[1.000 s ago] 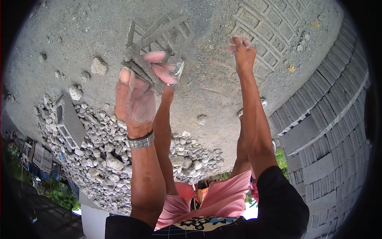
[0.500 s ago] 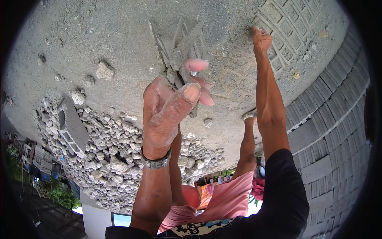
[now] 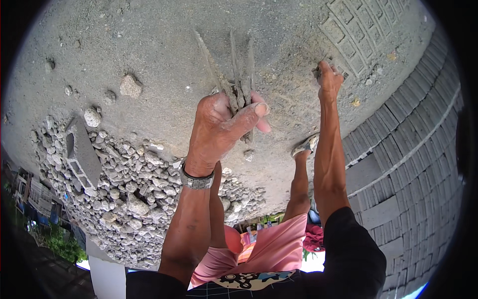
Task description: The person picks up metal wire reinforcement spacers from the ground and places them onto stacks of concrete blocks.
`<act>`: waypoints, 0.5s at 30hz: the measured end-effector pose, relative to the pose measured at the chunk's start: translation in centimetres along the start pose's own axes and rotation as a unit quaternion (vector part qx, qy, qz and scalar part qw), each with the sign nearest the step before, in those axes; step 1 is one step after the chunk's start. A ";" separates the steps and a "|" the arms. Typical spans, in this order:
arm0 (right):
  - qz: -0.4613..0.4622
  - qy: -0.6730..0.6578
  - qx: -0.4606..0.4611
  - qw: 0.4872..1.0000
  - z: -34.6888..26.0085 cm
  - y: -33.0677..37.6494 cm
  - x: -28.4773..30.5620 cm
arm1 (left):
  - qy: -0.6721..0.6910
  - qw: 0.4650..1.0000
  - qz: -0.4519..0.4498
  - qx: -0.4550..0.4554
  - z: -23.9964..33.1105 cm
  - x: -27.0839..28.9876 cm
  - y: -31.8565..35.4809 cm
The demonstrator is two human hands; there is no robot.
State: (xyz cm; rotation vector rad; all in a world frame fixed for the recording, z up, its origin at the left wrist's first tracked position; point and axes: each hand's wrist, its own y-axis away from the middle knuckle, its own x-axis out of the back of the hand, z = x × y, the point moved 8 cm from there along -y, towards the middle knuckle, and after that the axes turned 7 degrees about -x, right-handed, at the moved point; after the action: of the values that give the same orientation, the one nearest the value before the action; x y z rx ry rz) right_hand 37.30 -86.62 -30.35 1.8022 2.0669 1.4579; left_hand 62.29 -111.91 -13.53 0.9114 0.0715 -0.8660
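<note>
My left hand (image 3: 224, 122), with a metal watch on the wrist, is closed round a bundle of thin grey sticks (image 3: 240, 87) caked with cement or mud. Their tips spread away from me, and short ends poke out below the thumb. Farther right, my right hand (image 3: 330, 82) is low over the ground with its fingers bent inward. A grey clump (image 3: 317, 73) shows at those fingertips; its kind is not plain. Just beyond the right hand lies a grid of square grey frames or moulded blocks (image 3: 348, 42) on the ground.
A heap of broken stones (image 3: 134, 194) lies at left with a hollow concrete block (image 3: 82, 154) on it. Loose stones (image 3: 130, 86) dot the sandy ground. Stacked grey blocks (image 3: 398, 184) line the right side. My sandalled foot (image 3: 304, 144) stands between the arms.
My right hand has drawn back toward me from the edge of the grid. The left hand has shifted a little to the right, still gripping the sticks, whose tips now appear more spread.
</note>
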 end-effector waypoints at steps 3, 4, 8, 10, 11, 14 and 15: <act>-0.030 0.054 0.023 0.998 -6.5 10.2 5.2 | -0.012 1.000 -0.015 0.001 -0.8 -1.4 0.3; -0.036 0.055 0.026 0.997 -8.8 13.6 5.8 | -0.011 1.000 -0.022 -0.011 -0.3 -2.0 0.5; -0.161 0.048 -0.007 0.986 -13.0 23.8 2.3 | -0.027 0.998 -0.054 -0.011 0.2 -5.2 1.4; -0.248 0.196 0.127 0.940 -15.2 27.1 -2.0 | 0.055 0.994 0.044 -0.079 0.8 -4.5 2.1; -0.256 0.071 0.212 0.940 -16.1 27.8 -3.3 | 0.191 0.974 0.082 -0.084 1.7 -5.2 2.3; -0.299 0.129 0.242 0.914 -20.8 29.3 -5.7 | 0.234 0.951 0.164 -0.117 4.3 -2.4 2.6; -0.341 0.126 0.236 0.901 -22.2 30.1 -6.8 | 0.242 0.947 0.175 -0.117 6.3 -2.0 2.3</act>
State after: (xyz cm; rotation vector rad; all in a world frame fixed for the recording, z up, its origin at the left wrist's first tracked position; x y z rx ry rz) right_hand 49.61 -108.80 -2.07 0.7784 2.9444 1.0769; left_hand 60.73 -114.45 -7.20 0.8604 0.4178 -0.2818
